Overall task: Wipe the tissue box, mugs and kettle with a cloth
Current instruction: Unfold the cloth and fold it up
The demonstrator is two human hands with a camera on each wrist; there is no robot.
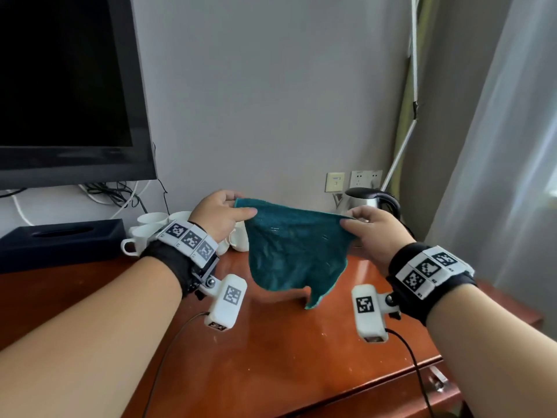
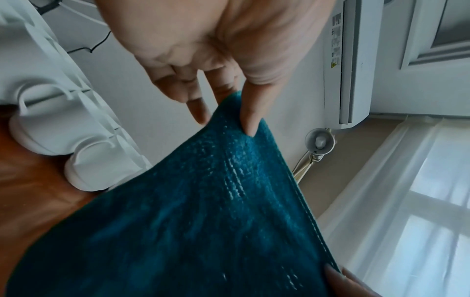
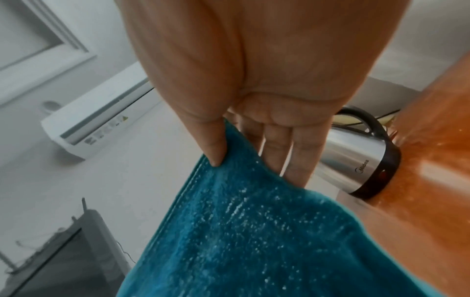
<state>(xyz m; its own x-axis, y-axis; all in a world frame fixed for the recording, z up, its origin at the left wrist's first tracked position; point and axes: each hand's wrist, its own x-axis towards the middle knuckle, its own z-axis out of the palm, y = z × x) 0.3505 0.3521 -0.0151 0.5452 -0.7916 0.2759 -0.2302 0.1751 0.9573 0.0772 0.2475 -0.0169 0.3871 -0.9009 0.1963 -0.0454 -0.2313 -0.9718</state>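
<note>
At frame centre, the teal cloth hangs above the table, top edge stretched left-right; left hand and right hand pinch its 2 upper corners.

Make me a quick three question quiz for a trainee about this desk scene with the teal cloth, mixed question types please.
1. True or false: the teal cloth lies flat on the wooden desk.
2. Which hands pinch the cloth? A. left hand only B. right hand only C. both
3. Fill in: the kettle stands behind the ____ hand.

Key:
1. False; it hangs above the desk, stretched between the hands.
2. C.
3. Right; the white mugs and dark tissue box sit toward the left.
</note>
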